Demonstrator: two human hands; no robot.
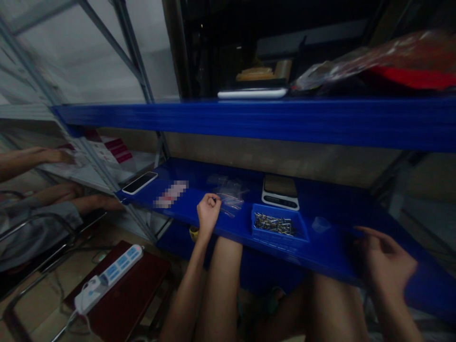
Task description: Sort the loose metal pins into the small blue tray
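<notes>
My left hand [209, 212] is closed at the shelf's front edge, just left of a pile of clear plastic bags [231, 194]; what its fingers hold, if anything, is too small to name. Over the right part of the blue shelf [331, 251], my right hand [386, 259] is blurred, and its grip is unclear. Between the hands, a blue tray [301, 228] holds many metal screws [274, 224]. A scale [280, 191] stands behind the tray. To the tray's right lies a small clear plastic piece [321, 224].
A phone [140, 183] and a blurred-out pink item [172, 194] lie at the shelf's left. The upper blue shelf [249, 121] crosses above. A power strip [110, 278] rests on a stool. Another person's arm [32, 159] shows at far left.
</notes>
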